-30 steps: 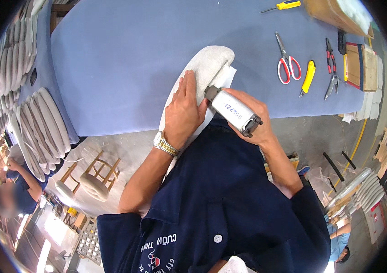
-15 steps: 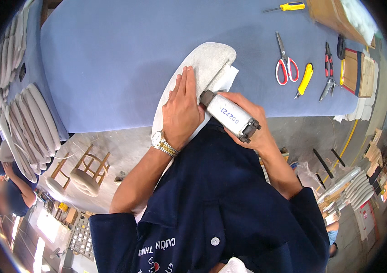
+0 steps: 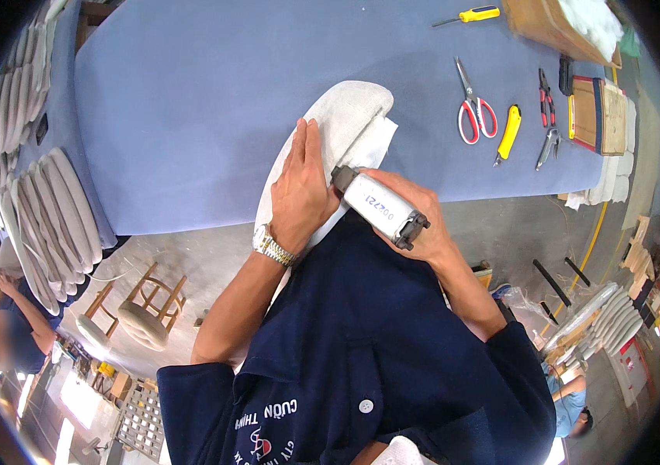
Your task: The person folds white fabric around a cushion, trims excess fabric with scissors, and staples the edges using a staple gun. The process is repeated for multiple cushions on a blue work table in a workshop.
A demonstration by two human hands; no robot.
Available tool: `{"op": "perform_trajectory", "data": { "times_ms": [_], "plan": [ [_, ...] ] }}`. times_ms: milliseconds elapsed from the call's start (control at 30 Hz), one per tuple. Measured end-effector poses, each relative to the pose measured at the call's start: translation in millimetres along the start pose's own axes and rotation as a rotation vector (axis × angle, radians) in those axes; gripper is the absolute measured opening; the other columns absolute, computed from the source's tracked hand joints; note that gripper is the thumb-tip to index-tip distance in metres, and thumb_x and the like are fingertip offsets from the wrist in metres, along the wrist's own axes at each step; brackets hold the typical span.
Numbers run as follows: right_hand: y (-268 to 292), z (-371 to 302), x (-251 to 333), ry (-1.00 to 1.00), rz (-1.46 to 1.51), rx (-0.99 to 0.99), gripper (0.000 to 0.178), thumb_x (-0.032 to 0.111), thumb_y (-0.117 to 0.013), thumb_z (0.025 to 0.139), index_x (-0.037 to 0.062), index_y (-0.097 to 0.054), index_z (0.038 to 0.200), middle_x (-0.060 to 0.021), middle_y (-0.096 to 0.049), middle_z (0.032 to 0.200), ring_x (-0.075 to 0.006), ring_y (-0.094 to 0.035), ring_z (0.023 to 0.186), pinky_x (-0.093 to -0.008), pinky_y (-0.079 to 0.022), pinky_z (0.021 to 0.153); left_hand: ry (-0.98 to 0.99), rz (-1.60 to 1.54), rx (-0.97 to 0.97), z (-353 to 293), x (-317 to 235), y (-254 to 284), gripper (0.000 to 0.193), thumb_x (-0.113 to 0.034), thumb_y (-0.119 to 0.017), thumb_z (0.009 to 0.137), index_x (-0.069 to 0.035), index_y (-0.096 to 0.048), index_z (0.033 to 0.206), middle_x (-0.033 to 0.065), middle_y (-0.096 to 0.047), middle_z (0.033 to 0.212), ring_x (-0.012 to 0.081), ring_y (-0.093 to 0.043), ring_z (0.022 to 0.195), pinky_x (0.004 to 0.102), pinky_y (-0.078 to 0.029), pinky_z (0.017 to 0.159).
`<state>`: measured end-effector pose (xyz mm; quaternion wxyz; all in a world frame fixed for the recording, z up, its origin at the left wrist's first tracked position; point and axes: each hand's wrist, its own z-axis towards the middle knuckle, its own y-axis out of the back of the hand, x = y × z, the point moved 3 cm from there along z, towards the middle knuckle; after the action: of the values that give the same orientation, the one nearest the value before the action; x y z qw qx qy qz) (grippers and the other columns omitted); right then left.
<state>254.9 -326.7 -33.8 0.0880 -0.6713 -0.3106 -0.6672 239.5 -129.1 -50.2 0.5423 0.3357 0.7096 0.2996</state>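
A light grey fabric-covered cushion (image 3: pixel 349 105), long and rounded at its far end, lies tilted over the near edge of the blue table. My left hand (image 3: pixel 300 186) presses flat on it, fingers stretched out, a metal watch on the wrist. Along the cushion's right side, a flap of white cloth (image 3: pixel 376 146) sticks out. My right hand (image 3: pixel 417 209) is wrapped round a staple gun (image 3: pixel 376 203) with a silver-white body and dark ends. Its nose sits at the cushion's right edge, close beside my left thumb; the exact contact point is hidden.
On the blue table (image 3: pixel 190 116) at right lie scissors (image 3: pixel 476 108), a yellow cutter (image 3: pixel 508 133), red-handled pliers (image 3: pixel 546 97), a yellow screwdriver (image 3: pixel 477 15) and boxes (image 3: pixel 600 116). Grey cushions (image 3: pixel 51 221) stack at left. Stools (image 3: pixel 144 322) stand behind; other people work at both sides.
The whole view has shifted slightly, so the table tools appear farther left. The staple gun and both hands sit slightly left of before; the left hand stays flat on the cushion.
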Motion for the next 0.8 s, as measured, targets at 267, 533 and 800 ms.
{"op": "perform_trajectory", "data": {
  "times_ms": [267,533,800],
  "plan": [
    [-5.0,12.7,9.8,-0.173,0.063,0.056,0.066,0.014,-0.079,0.073,0.0088,-0.061,0.136,-0.0179,-0.07,0.122,-0.0347,-0.072,0.108,-0.0393,-0.056,0.089,-0.01,-0.088,0.01,6.5,-3.3,0.6,0.092,-0.011,-0.077,0.08,0.004,-0.03,0.158,0.0324,-0.043,0.156,0.047,-0.045,0.143,0.0525,-0.045,0.112],
    [-3.1,12.5,-0.2,0.023,-0.024,0.01,0.064,0.011,-0.079,0.07,0.0081,-0.064,0.132,-0.0182,-0.073,0.113,-0.0389,-0.071,0.104,-0.0397,-0.056,0.089,-0.219,-0.513,0.345,23.5,30.6,19.6,0.1,-0.028,-0.08,0.086,-0.01,-0.023,0.165,0.0254,-0.028,0.167,0.0388,-0.024,0.157,0.0456,-0.023,0.127],
    [-6.6,3.8,-6.2,0.01,-0.033,0.025,0.061,0.01,-0.077,0.073,0.0076,-0.063,0.133,-0.0177,-0.073,0.117,-0.0392,-0.071,0.105,-0.0401,-0.056,0.089,0.143,-0.803,0.317,-3.4,94.0,-29.7,0.075,-0.059,-0.03,0.109,-0.011,-0.023,0.166,0.0162,-0.014,0.174,0.0317,-0.011,0.161,0.0447,-0.011,0.13]
  ]
}}
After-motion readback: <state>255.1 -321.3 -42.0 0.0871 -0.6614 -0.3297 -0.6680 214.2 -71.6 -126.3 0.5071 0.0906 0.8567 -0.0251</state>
